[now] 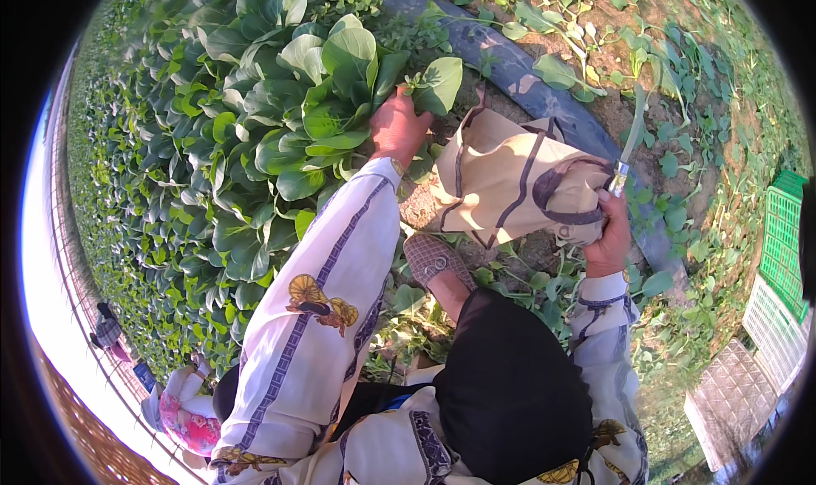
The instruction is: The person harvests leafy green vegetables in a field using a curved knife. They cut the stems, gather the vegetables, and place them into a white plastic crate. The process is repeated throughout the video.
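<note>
My left hand (398, 128) reaches to the edge of the leafy green plants, its fingers closed round the side of a broad-leaved bok choy-like green (340, 68). Leaves hide part of the fingertips, and one wide leaf stands out past the knuckles. On the right, my right hand (609, 237) is closed round a knife (636, 124), its narrow blade pointing up and away from me. The same hand grips the bunched end of a beige cloth bag (497, 175) with dark brown trim, which spreads out between my two hands.
Dense rows of the same greens (195, 145) fill the left side. A dark plastic strip (510, 68) runs diagonally beyond the bag, with loose leaves scattered past it. Green (784, 243) and white crates (775, 319) stand far right. Another person (187, 413) crouches at lower left. My shoe (438, 260) is below the bag.
</note>
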{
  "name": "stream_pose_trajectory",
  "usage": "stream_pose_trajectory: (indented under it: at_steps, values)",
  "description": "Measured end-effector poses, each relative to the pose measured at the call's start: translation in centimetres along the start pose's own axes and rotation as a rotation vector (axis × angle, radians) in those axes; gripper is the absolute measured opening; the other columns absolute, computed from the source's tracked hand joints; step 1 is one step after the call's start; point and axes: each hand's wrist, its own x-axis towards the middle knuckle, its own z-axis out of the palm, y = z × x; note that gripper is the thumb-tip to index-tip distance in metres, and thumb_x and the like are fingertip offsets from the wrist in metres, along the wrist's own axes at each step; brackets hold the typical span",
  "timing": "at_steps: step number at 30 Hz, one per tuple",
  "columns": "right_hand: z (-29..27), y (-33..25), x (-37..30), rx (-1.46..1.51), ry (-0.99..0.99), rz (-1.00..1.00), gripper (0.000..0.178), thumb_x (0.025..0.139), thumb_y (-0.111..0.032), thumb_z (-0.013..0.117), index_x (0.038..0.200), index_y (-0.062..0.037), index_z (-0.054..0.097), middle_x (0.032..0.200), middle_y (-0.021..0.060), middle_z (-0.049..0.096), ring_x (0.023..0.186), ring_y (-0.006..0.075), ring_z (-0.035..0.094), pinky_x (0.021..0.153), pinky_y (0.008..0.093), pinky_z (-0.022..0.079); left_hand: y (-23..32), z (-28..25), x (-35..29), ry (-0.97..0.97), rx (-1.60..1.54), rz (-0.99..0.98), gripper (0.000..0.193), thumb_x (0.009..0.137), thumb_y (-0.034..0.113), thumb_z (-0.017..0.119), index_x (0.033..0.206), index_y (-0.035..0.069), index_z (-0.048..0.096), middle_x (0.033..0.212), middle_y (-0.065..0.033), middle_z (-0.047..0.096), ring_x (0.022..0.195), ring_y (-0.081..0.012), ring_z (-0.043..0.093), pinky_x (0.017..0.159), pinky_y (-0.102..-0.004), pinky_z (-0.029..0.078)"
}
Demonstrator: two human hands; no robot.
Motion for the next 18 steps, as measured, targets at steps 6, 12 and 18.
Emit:
stream_pose_trajectory:
  at_steps: [6, 12, 18]
  values:
    - [9.2, -1.6, 3.6, 0.103, -0.235, -0.019, 0.020, 0.082, -0.005, 0.058, 0.102, -0.0014, 0.057, 0.094, 0.0068, 0.063, 0.083, 0.0157, 0.063, 0.071, 0.0288, 0.053, -3.8, 0.1, -1.1, 0.435, -0.630, 0.072, 0.025, 0.077, 0.017, 0.064, 0.099, 0.005, 0.065, 0.083, -0.0117, 0.068, 0.072, -0.0236, 0.067, 0.067, -0.0324, 0.051]
    - [10.5, -2.5, 5.5, -0.134, -0.190, -0.296, 0.022, 0.083, -0.008, 0.060, 0.105, -0.0037, 0.057, 0.091, 0.0035, 0.063, 0.075, 0.0124, 0.062, 0.065, 0.0239, 0.051, -4.9, -1.9, -4.6, 0.224, -1.108, -0.295, 0.029, 0.089, 0.019, 0.057, 0.107, -0.004, 0.055, 0.093, -0.0094, 0.064, 0.069, -0.0187, 0.067, 0.057, -0.0249, 0.051]
    - [4.6, 1.7, 7.0, -0.621, -0.199, -0.093, 0.016, 0.084, -0.007, 0.061, 0.098, -0.0012, 0.055, 0.072, -0.0003, 0.052, 0.046, 0.0033, 0.043, 0.041, 0.0205, 0.035, -4.1, -2.4, -3.9, 0.142, -0.999, -0.256, 0.033, 0.091, 0.022, 0.053, 0.109, -0.005, 0.054, 0.094, -0.0106, 0.063, 0.069, -0.0203, 0.068, 0.055, -0.0251, 0.050]
